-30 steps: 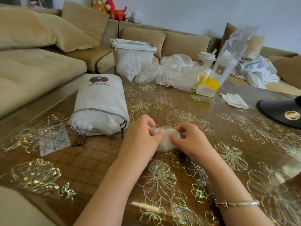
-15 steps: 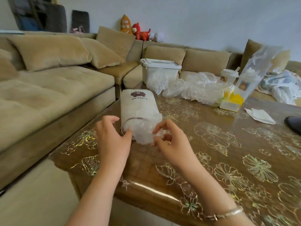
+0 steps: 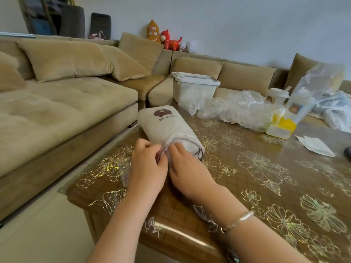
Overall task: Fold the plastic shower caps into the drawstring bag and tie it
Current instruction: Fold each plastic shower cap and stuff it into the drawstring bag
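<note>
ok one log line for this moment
step: stuffing cap into bag | left hand: holds bag mouth | right hand: fingers at mouth | drawstring: untied | table: loose caps remain
</note>
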Demonstrator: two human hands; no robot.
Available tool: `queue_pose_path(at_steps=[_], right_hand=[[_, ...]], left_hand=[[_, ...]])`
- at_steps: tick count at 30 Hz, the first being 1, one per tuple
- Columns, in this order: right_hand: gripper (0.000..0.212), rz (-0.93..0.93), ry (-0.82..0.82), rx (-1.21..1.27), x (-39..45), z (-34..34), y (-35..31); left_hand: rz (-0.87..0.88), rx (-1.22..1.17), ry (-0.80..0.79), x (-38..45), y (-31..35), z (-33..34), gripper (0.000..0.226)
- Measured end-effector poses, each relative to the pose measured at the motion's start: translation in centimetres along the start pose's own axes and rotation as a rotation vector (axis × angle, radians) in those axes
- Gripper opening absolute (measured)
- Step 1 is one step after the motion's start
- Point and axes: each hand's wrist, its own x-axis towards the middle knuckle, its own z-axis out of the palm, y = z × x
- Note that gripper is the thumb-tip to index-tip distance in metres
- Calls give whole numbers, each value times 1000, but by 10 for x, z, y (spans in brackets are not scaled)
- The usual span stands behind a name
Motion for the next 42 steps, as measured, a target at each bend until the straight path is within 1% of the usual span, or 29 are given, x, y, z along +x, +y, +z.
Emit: queue_pose_path(at_steps=[3, 5, 7, 9, 11, 14, 17, 20, 21, 22, 23, 25, 26, 28, 29, 31, 32, 33, 34, 37, 39, 40, 42], right_hand=[[40, 104, -91, -142, 17, 4, 2], [43, 150, -168, -235, 26, 7, 3], [41, 139, -212, -347, 33, 7, 2], [37, 103, -170, -426, 35, 1, 0], [34, 61, -89, -427, 31, -6, 2], [31, -17, 17, -315, 13, -12, 13], [26, -39, 116, -234, -4, -12, 37], [17, -79, 96, -185, -15, -15, 45], [19, -105, 98, -165, -14, -15, 45], [21, -109, 67, -154, -13, -17, 43], [19, -105, 17, -141, -10, -17, 42], [7, -85, -114, -130, -4, -18, 39], [7, -79, -161, -122, 0, -18, 37], [25, -38, -244, -141, 12, -19, 35], [31, 11, -322, -181, 19, -18, 33], [34, 131, -529, -258, 32, -17, 30], [31, 175, -591, -263, 35, -18, 29], [29, 204, -597, -232, 35, -17, 29], [30, 212, -560, -198, 34, -19, 28], [32, 158, -374, -65, 25, -17, 29], [45, 94, -302, 54, 13, -18, 31], [50, 88, -299, 88, 5, -21, 32], [55, 67, -279, 97, -10, -26, 35]], left_hand=[[-17, -116, -56, 1, -5, 1, 24], [-28, -177, -92, 3, -9, 0, 27], [-27, -213, -125, 4, -12, -1, 33], [-26, -234, -124, 5, -13, -3, 41], [-21, -257, -121, 7, -12, -6, 44], [-25, -297, -179, 8, -6, -7, 43], [-4, -319, -245, 4, 6, 1, 46], [32, -301, -266, -1, 14, 8, 46], [42, -289, -270, -2, 14, 9, 46], [46, -282, -282, -3, 15, 10, 47], [45, -279, -294, -4, 14, 9, 48], [41, -278, -317, -6, 11, 7, 49], [39, -279, -326, -6, 10, 5, 49], [46, -290, -337, -7, 10, 1, 50], [57, -300, -341, -8, 11, 0, 51], [63, -306, -338, -10, 11, 1, 51], [60, -300, -320, -11, 11, 2, 50], [50, -296, -288, -12, 11, 3, 48], [37, -298, -247, -11, 10, 4, 46], [20, -282, -153, -6, 9, 7, 43], [5, -255, -113, -5, 10, 8, 40], [-7, -236, -105, -5, 12, 9, 37], [-23, -178, -111, -8, 16, 11, 33]])
